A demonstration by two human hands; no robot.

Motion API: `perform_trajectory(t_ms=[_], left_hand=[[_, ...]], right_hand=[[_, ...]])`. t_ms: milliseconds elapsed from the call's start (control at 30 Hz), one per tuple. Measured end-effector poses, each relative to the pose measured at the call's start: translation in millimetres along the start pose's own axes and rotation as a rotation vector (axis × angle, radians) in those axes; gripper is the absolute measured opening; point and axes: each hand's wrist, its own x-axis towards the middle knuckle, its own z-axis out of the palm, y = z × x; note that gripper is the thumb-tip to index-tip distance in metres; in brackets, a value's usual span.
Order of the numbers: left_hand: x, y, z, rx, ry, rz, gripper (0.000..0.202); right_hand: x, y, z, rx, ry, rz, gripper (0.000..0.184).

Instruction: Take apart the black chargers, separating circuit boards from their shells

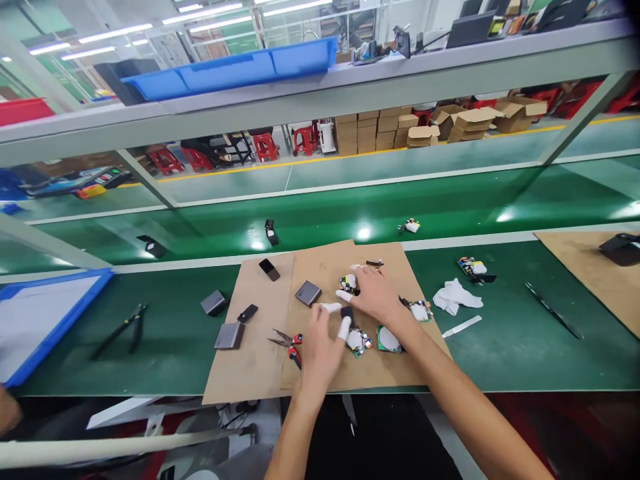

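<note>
Hands [323,343] [375,293] angle inward over cardboard [320,367], right one farther forward.

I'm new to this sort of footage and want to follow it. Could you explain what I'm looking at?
No machine here: these are a person's left hand and right hand, with white covers on some fingertips. The single picture comes from a camera on that person's head, looking forward and down. Brown cardboard lies on a green bench, carrying red-handled pliers, a grey box and other parts. The right hand has a circuit board between thumb and finger. The left fingertips are at a small dark piece; whether it is gripped is unclear.
</note>
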Motion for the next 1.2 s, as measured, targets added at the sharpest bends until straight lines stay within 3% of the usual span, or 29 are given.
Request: perform_trajectory(t_ms=[67, 133, 233, 333, 400, 467, 567, 633, 733, 800, 933, 1000, 1067, 1200], left_hand=[[6, -11, -9.2, 0.083, 0.208, -0.069, 0.029], [12, -25, -18.7, 0.173, 0.344, -0.122, 0.041], [17, -42, -30.3, 0.22, 0.383, -0.16, 0.053], [8, -39, -32.8, 0.204, 0.42, -0.113, 0.05], [-6, -27, -26.8, 0.146, 0.367, -0.019, 0.037], [-25, -13, -15.2, 0.092, 0.206, 0.093, 0.025], [-54, 3, 7.7, 0.139, -0.014, 0.161, 0.038], [-67, 8, 22.2, 0.206, -0.07, 0.143, 0.046], [-73, 6, 36.8, 0.238, -0.065, 0.115, 0.037], [-69, 3, 41.3, 0.187, -0.042, 0.102, 0.03], [-61, -4, 45.7, 0.055, 0.036, 0.098, 0.03], [-61, -8, 48.9, 0.032, 0.106, 0.125, 0.034], [-63, -10, 52.6, 0.034, 0.161, 0.137, 0.038], [-67, -10, 56.8, 0.055, 0.176, 0.106, 0.038]], right_hand=[[11, -6, 3, -0.015, -0.007, -0.005, 0.05], [21, -9, 5, -0.019, -0.022, -0.033, 0.042], [31, -5, 4, 0.0, -0.041, -0.113, 0.039], [25, 2, -8, 0.033, -0.024, -0.171, 0.045], [7, 7, -19, 0.058, 0.004, -0.177, 0.044], [-24, 14, -30, 0.081, 0.016, -0.166, 0.036], [-83, 26, -36, 0.145, 0.002, -0.139, 0.029], [-118, 33, -32, 0.171, -0.009, -0.13, 0.038], [-150, 39, -19, 0.174, -0.01, -0.101, 0.029], [-156, 39, -12, 0.226, 0.016, -0.06, 0.025], [-143, 33, -8, 0.404, 0.09, 0.049, 0.035], [-134, 30, -7, 0.447, 0.081, 0.119, 0.026], [-124, 29, -5, 0.438, 0.057, 0.154, 0.021], [-111, 29, -3, 0.347, 0.006, 0.114, 0.027]])
